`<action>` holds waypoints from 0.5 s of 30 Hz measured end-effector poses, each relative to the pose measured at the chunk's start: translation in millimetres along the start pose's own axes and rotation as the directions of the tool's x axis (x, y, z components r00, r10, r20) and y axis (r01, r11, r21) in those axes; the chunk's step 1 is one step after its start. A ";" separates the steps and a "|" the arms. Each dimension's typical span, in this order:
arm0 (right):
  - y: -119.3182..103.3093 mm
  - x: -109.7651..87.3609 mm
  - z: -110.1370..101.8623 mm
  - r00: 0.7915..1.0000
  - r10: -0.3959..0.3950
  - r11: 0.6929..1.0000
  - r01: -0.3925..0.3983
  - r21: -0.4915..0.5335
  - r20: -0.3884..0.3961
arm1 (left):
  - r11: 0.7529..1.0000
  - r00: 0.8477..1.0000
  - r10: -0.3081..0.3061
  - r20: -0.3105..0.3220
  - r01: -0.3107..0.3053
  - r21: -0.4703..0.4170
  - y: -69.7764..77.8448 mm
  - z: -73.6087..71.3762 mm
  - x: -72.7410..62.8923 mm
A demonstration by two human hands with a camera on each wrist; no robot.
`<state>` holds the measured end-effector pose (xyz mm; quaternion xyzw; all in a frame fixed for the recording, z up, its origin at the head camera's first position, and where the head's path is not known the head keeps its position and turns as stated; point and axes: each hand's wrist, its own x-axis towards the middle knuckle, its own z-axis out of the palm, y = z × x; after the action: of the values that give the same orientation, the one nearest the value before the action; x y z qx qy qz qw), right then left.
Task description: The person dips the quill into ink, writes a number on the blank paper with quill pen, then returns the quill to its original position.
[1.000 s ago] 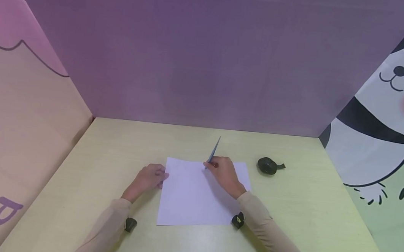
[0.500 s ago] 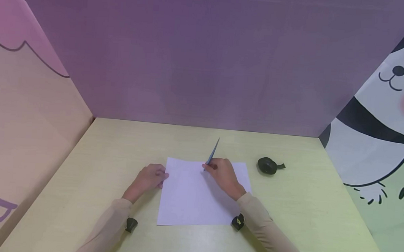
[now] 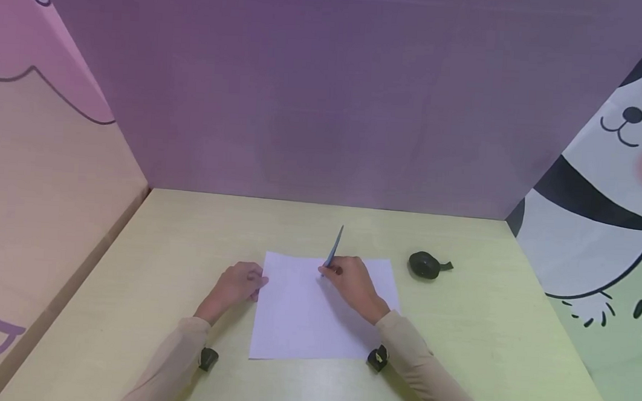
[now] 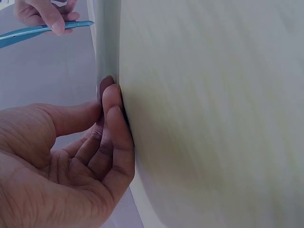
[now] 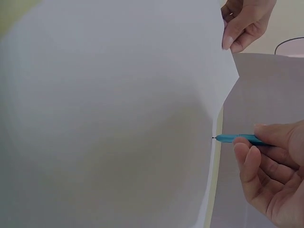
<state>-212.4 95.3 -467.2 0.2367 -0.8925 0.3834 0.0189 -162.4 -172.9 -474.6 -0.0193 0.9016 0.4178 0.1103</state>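
A sheet of white paper point(image 3: 287, 320) lies on the table in the head view. At its left edge my left hand point(image 3: 237, 284) pinches it; the left wrist view shows the thumb and curled fingers point(image 4: 118, 137) meeting at the border. Over the upper half of the sheet, my right hand point(image 3: 352, 284) grips a slim blue pen point(image 3: 335, 247), slanted with its upper end pointing away from me. In the right wrist view the pen point(image 5: 237, 138) has its dark tip right at the paper point(image 5: 118, 118). No marks show on the sheet.
A black rounded object with a short strap point(image 3: 425, 265) lies on the light wooden table point(image 3: 488, 330), right of the paper. A purple panel point(image 3: 331, 104) stands along the back edge, with printed panels on both sides. Each wrist carries a small black camera.
The right hand and pen have shifted slightly left and toward me over the paper. My left hand has kept its place at the edge; the black object has not moved.
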 end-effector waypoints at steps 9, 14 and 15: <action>0.3 -4.9 0.0 1.000 -0.001 1.000 0.001 0.021 0.014 | 1.000 1.000 -0.003 -0.001 0.003 -0.002 2.4 -0.4 -0.6; 0.1 -7.5 0.3 1.000 -0.006 0.998 0.005 0.055 0.022 | 1.000 1.000 0.008 -0.004 -0.008 0.030 3.0 -0.8 -2.2; 0.1 -8.1 0.3 1.000 -0.009 0.998 0.007 0.062 0.025 | 0.999 1.000 0.009 -0.004 -0.009 0.033 3.5 -0.9 -2.8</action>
<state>-205.2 98.5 -469.2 0.2456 -0.8795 0.4076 0.0018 -160.2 -171.5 -470.8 -0.0141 0.9086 0.4035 0.1069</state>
